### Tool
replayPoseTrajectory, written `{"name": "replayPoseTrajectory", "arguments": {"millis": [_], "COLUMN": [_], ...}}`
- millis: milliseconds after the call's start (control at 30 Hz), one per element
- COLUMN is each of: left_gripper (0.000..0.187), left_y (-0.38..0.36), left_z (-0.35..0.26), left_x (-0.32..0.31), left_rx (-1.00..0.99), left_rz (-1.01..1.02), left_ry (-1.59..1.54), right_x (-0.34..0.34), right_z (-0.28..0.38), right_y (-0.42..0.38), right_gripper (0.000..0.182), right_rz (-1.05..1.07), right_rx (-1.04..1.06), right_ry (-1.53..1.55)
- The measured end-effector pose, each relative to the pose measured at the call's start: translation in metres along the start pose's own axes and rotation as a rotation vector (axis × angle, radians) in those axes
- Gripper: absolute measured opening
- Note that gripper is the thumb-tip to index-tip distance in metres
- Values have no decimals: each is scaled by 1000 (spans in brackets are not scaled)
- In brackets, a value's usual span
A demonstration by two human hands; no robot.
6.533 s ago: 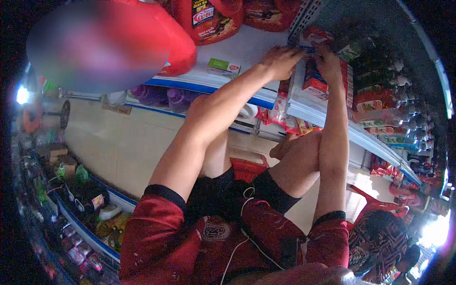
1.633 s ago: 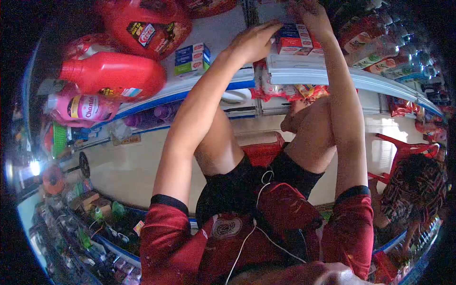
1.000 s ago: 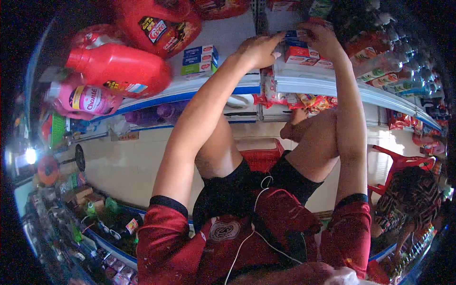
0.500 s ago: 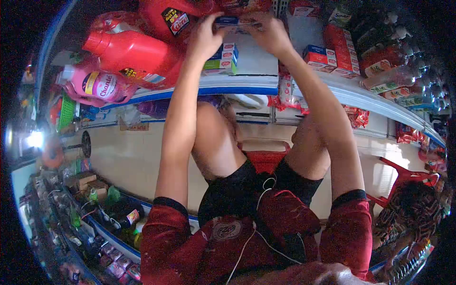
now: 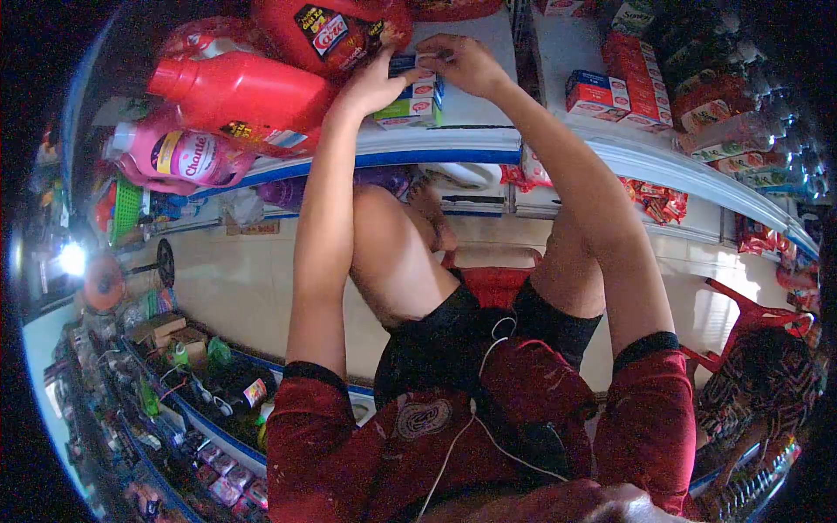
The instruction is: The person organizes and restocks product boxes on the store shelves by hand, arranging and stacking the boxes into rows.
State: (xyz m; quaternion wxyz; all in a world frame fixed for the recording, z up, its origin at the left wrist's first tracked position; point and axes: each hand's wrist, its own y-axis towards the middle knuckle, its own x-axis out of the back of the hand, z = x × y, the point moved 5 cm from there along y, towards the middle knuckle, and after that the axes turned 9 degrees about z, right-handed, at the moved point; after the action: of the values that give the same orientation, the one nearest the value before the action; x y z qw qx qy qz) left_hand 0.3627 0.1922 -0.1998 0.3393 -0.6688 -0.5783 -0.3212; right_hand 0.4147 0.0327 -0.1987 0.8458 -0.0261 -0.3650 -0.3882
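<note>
A short stack of small boxes (image 5: 417, 106), green and white at the bottom, rests on the white shelf in front of me. On top is a blue box (image 5: 403, 64), partly hidden by my fingers. My left hand (image 5: 370, 90) is closed around its left side, with the thumb along the front. At its right end, my right hand (image 5: 466, 65) has its fingers bent and pinched together. Large red bottles (image 5: 253, 98) stand and lean just left of my left hand, with pink bottles (image 5: 187, 157) below them.
More red and blue boxes (image 5: 597, 94) stand to the right on the shelf, before rows of bottles (image 5: 728, 139). The blue-edged shelf front (image 5: 392, 155) crosses above my knees. A person in patterned clothing (image 5: 754, 383) is at the right near a red chair (image 5: 741, 318).
Both hands have come down and nearer with the blue box, from above the stack onto its top. My right hand has shifted left, closer to my left.
</note>
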Motion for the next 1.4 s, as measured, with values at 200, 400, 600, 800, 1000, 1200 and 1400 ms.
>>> {"name": "replayPoseTrajectory", "arguments": {"millis": [200, 400, 600, 800, 1000, 1200, 1400], "left_gripper": [91, 84, 65, 68, 59, 61, 54], "left_y": [-6, -8, -2, -16, -17, -6, 3], "left_z": [-10, -11, -3, -27, -26, -10, -54], "left_x": [2, 4, -2, 5, 7, 5, 11], "left_rx": [141, 111, 92, 131, 88, 78, -36], "left_rz": [83, 65, 166, 144, 61, 89, -222], "left_ry": [-57, -61, -99, -93, -36, -70, 191], "right_x": [0, 2, 12, 8, 2, -8, 46], "right_z": [-13, -24, 1, -5, -9, -25, -11], "right_y": [4, -6, -18, -20, -20, -15, -26], "right_gripper": [32, 41, 46, 45, 45, 38, 38], "right_rz": [96, 182, 250, 226, 211, 186, -3], "right_rx": [126, 128, 29, 25, 24, 109, 197], "right_ry": [89, 96, -130, -71, -51, -5, -372]}}
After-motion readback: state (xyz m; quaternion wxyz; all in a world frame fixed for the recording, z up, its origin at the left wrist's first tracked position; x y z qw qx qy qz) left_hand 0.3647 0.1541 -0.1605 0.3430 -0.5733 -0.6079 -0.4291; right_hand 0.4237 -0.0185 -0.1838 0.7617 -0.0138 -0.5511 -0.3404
